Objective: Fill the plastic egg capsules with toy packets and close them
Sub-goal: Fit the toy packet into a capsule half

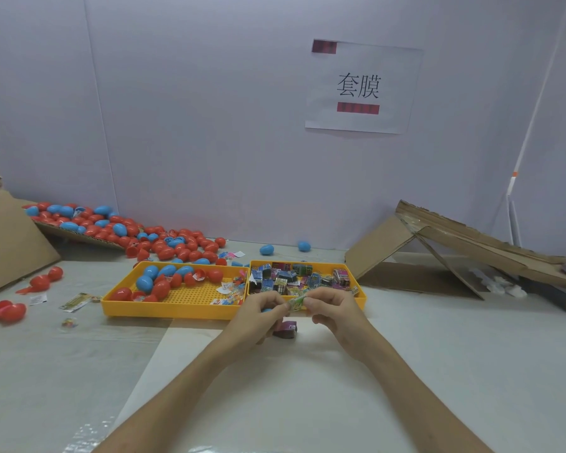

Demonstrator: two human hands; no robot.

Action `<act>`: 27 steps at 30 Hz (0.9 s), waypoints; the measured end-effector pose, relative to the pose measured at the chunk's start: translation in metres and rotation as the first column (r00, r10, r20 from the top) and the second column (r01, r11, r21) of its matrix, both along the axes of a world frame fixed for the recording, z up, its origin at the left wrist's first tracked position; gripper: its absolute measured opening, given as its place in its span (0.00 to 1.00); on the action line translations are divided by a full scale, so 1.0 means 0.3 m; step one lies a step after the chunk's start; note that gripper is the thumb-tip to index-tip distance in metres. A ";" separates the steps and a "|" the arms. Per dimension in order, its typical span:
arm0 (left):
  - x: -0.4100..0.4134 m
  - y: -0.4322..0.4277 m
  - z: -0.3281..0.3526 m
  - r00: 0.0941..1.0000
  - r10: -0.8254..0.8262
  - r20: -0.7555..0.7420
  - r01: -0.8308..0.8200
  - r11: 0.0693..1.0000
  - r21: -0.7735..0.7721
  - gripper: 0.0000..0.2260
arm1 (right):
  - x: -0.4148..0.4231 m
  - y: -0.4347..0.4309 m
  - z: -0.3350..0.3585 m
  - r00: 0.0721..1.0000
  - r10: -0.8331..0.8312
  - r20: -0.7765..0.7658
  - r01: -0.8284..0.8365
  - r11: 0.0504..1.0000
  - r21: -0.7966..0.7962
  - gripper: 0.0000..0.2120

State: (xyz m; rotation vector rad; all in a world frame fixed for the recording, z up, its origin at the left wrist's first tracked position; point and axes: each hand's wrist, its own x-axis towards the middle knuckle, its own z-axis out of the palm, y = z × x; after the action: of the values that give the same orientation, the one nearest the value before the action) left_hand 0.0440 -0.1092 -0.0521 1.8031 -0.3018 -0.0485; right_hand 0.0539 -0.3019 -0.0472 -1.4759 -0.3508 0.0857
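Observation:
Both my hands meet in front of the yellow trays. My left hand (258, 313) and my right hand (335, 310) pinch a small green toy packet (296, 303) between their fingertips. A bit of blue capsule (266, 310) shows inside my left hand. A dark purple packet (286, 329) lies on the table just below my hands. The left yellow tray (177, 307) holds red and blue egg capsules (164, 282) and some small packets. The right yellow tray (361, 295) is full of folded toy packets (294, 276).
A large heap of red and blue capsules (128, 230) lies on cardboard at the back left. Loose red halves (7, 311) and packets sit at the left. Two blue eggs (266, 249) rest by the wall. Folded cardboard (438, 256) leans at the right.

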 end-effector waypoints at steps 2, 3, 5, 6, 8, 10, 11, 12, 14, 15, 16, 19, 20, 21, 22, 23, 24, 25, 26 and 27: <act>0.002 0.003 -0.002 1.000 -0.003 -0.010 0.003 1.000 -0.005 0.09 | -0.003 0.000 0.001 1.000 0.002 0.000 -0.002 1.000 -0.028 0.11; 0.003 0.005 0.000 1.000 0.000 -0.014 0.000 1.000 -0.013 0.08 | -0.004 0.001 0.001 1.000 0.003 -0.005 -0.003 0.999 -0.041 0.12; 0.006 0.007 0.009 0.999 0.004 -0.047 -0.006 0.999 -0.051 0.08 | -0.005 0.002 0.001 1.000 -0.004 -0.023 0.003 0.998 -0.055 0.11; 0.009 0.006 0.016 0.996 0.001 -0.085 -0.008 0.996 -0.083 0.07 | -0.004 0.001 0.001 0.999 -0.017 -0.033 0.015 0.998 -0.060 0.10; 0.015 0.003 0.033 0.984 -0.025 -0.174 -0.007 0.983 -0.183 0.07 | 0.000 -0.001 0.001 0.997 -0.054 -0.049 0.050 0.996 -0.075 0.07; 0.020 0.008 0.042 0.979 -0.055 -0.196 0.001 0.963 -0.269 0.11 | 0.003 -0.003 0.003 0.995 -0.086 -0.060 0.081 0.994 -0.078 0.06; 0.020 0.013 0.043 0.981 -0.064 -0.181 0.010 0.959 -0.283 0.12 | 0.004 -0.003 0.005 0.993 -0.095 -0.065 0.090 0.993 -0.071 0.06; 0.018 0.019 0.042 0.986 -0.065 -0.152 0.022 0.962 -0.271 0.11 | 0.005 -0.003 0.007 0.992 -0.100 -0.071 0.096 0.994 -0.061 0.07; 0.010 0.025 0.036 0.993 -0.069 -0.092 0.046 0.973 -0.228 0.09 | 0.004 -0.005 0.010 0.992 -0.103 -0.079 0.100 0.994 -0.041 0.08; 0.009 0.027 0.033 0.995 -0.066 -0.071 0.049 0.974 -0.220 0.10 | 0.004 -0.006 0.012 0.991 -0.102 -0.081 0.100 0.994 -0.034 0.08; 0.010 0.029 0.031 0.997 -0.059 -0.058 0.045 0.973 -0.226 0.11 | 0.003 -0.008 0.014 0.991 -0.101 -0.084 0.099 0.995 -0.026 0.09; 0.004 0.032 0.038 0.998 -0.048 -0.038 0.036 0.962 -0.271 0.09 | 0.004 -0.015 0.019 0.991 -0.091 -0.094 0.092 0.996 0.013 0.09; 0.001 0.034 0.041 0.999 -0.030 -0.024 0.023 0.965 -0.263 0.09 | 0.005 -0.017 0.021 0.991 -0.088 -0.100 0.091 0.996 0.026 0.09; -0.001 0.038 0.044 1.000 -0.010 -0.011 0.006 0.967 -0.255 0.09 | 0.006 -0.019 0.022 0.991 -0.085 -0.107 0.090 0.995 0.037 0.09; 0.001 0.042 0.044 1.000 0.007 -0.009 -0.009 0.964 -0.266 0.09 | 0.006 -0.020 0.023 0.990 -0.082 -0.112 0.088 0.995 0.046 0.09; 0.004 0.045 0.042 1.000 0.014 -0.019 -0.019 0.950 -0.311 0.10 | 0.006 -0.020 0.024 0.990 -0.077 -0.114 0.084 0.995 0.054 0.09; 0.007 0.047 0.041 0.999 0.004 -0.043 -0.021 0.925 -0.380 0.10 | 0.006 -0.020 0.023 0.991 -0.073 -0.115 0.081 0.995 0.060 0.10; 0.010 0.049 0.042 0.997 -0.015 -0.073 -0.019 0.892 -0.451 0.10 | 0.006 -0.020 0.024 0.991 -0.071 -0.115 0.079 0.995 0.066 0.10; 0.010 0.051 0.044 0.994 -0.038 -0.101 -0.019 0.859 -0.511 0.11 | 0.006 -0.021 0.024 0.991 -0.068 -0.114 0.076 0.995 0.072 0.12; 0.009 0.054 0.046 0.991 -0.060 -0.123 -0.018 0.832 -0.555 0.11 | 0.007 -0.021 0.024 0.992 -0.063 -0.111 0.071 0.995 0.076 0.13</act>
State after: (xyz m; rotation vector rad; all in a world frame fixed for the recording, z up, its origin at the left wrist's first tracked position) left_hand 0.0467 -0.0931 -0.0384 1.2059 -0.2093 -0.0889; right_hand 0.0559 -0.3082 -0.0400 -1.3965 -0.2142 0.0966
